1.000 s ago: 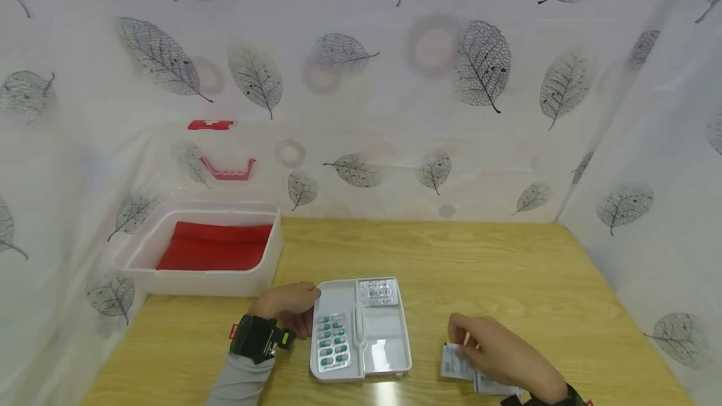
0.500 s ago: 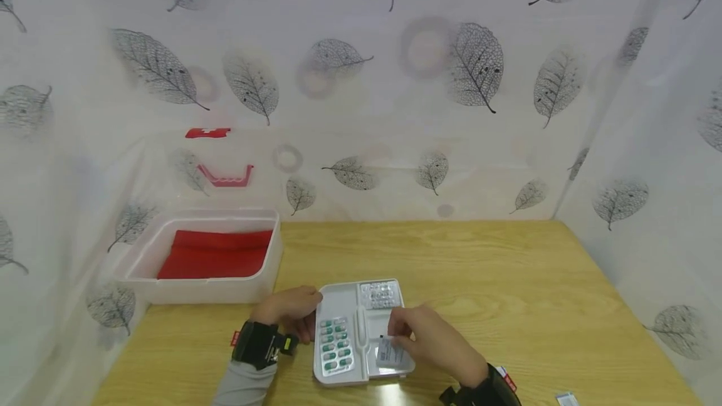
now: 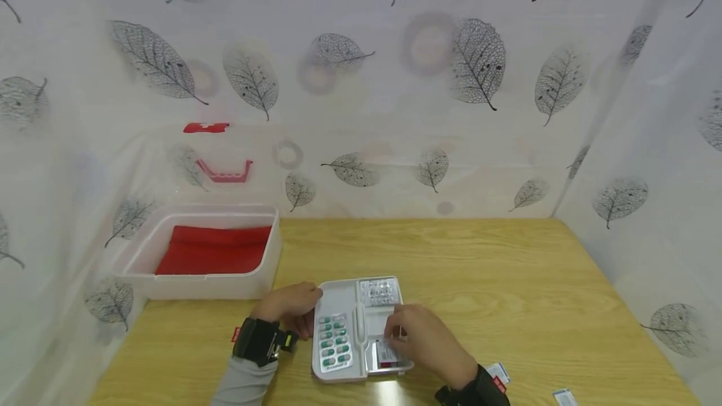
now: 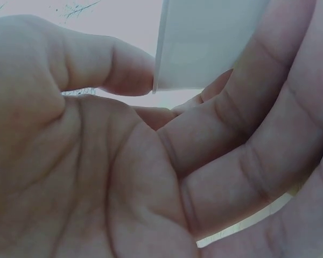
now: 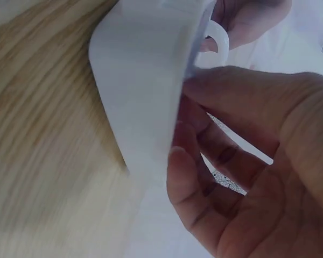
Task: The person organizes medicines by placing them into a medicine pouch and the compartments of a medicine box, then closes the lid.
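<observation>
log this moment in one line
left hand: holds white case | right hand: pinches packet at case | capsule blister: case's left half | other packets: on table

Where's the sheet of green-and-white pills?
In the head view, the rectangular sheet of green-and-white capsules lies at the near end of the white plastic tray's left compartment, right of the left hand.

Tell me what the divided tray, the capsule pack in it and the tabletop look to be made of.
The divided tray: probably hard plastic, smooth white with moulded dividers.

The capsule pack: likely a clear plastic blister, since green shows through; its backing is hidden.

The tabletop: yellowish wood grain with a glossy reflection; varnished wood or printed laminate, I can't tell.
</observation>
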The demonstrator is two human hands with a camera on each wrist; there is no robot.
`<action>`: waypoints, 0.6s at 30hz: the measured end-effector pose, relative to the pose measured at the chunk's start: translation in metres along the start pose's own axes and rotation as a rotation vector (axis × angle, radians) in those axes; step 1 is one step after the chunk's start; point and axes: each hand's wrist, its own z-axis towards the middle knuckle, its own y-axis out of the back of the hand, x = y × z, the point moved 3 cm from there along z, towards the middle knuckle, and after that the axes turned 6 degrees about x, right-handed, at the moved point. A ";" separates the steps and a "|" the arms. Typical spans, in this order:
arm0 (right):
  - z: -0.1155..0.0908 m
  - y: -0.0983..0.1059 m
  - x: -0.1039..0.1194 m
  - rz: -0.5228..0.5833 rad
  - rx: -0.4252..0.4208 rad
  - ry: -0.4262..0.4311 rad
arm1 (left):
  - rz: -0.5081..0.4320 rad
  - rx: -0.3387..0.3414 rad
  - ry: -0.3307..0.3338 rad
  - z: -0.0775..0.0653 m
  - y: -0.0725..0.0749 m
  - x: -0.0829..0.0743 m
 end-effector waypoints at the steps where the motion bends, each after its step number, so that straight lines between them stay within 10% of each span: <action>1: -0.002 0.002 0.001 -0.002 -0.002 -0.003 | 0.004 0.000 0.000 0.000 0.000 0.000; 9: -0.041 0.037 -0.014 -0.019 -0.038 -0.113 | 0.018 0.006 0.009 -0.002 -0.002 -0.002; 18: -0.105 0.048 -0.066 -0.045 0.204 -0.237 | 0.048 -0.011 0.014 -0.006 0.001 -0.003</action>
